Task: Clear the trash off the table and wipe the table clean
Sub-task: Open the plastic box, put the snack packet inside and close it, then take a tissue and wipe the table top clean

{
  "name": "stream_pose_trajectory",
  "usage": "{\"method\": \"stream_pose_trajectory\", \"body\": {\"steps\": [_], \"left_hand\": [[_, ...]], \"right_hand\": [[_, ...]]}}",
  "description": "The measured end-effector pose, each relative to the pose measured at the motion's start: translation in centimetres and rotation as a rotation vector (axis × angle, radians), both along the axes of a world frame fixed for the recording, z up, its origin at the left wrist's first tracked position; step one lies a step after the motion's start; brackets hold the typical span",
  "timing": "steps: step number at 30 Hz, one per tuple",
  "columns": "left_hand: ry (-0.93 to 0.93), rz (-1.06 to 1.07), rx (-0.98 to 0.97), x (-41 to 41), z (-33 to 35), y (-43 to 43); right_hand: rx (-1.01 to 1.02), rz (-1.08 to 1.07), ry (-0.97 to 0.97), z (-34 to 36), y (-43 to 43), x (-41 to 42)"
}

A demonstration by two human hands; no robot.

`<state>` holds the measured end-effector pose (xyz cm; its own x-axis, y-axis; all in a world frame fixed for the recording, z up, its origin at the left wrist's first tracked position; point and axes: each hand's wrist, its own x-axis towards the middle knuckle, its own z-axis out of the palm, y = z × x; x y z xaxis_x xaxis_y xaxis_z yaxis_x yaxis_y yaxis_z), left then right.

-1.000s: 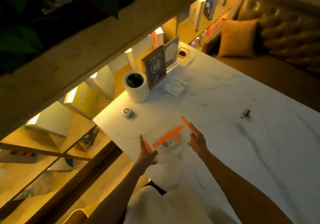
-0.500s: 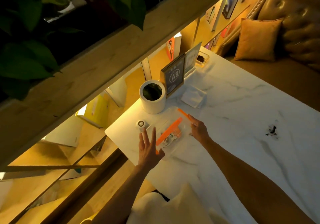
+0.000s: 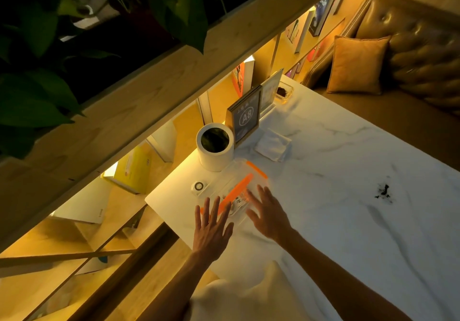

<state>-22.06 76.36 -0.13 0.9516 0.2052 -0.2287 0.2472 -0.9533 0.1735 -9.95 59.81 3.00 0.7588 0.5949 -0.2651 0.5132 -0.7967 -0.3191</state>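
A clear plastic box with orange clips [image 3: 239,191] lies on the white marble table [image 3: 323,221] near its left corner. My left hand [image 3: 211,228] hovers at the box's near left side with fingers spread straight. My right hand [image 3: 267,215] is at the box's near right side, fingers also straight and spread. Neither hand grips anything. A white cylindrical bin [image 3: 215,146] stands just behind the box. A folded white cloth [image 3: 273,144] lies to the bin's right. A dark patch of crumbs [image 3: 383,191] marks the table further right.
A framed A8 sign [image 3: 245,116] and a second stand are behind the bin, with a glass ashtray [image 3: 283,92] beyond. A small round white device [image 3: 198,187] sits left of the box. A bookshelf runs along the left; a sofa with a cushion [image 3: 356,64] is at the far end.
Both hands have let go of the plastic box and opened, fingers spread. The box now lies closer to the white bin. The view has shifted nearer to the table.
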Motion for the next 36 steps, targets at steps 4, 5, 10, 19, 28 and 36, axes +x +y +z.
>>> {"method": "stream_pose_trajectory", "body": {"steps": [4, 5, 10, 19, 28, 36], "left_hand": [[0.027, -0.005, 0.045, 0.0, 0.2, 0.5], [0.04, -0.003, 0.048, 0.1, 0.3, 0.6], [0.094, 0.026, 0.045, 0.6, 0.9, 0.7], [0.214, -0.017, 0.022, 1.1, 1.7, 0.4], [0.116, -0.183, 0.126, 1.1, 4.8, -3.6], [0.06, -0.44, 0.146, 2.2, 4.4, -12.8]], "right_hand": [[-0.069, -0.011, -0.025, -0.6, 0.3, -1.3], [-0.084, -0.001, -0.015, -0.5, 0.4, -1.1], [-0.101, 0.078, -0.015, 0.0, 0.3, 0.2], [-0.118, 0.106, 0.092, 0.3, 0.2, 0.8], [0.043, -0.179, 0.083, 0.8, -7.5, -3.1], [-0.022, -0.488, 0.078, 2.0, -21.6, -7.9]]}}
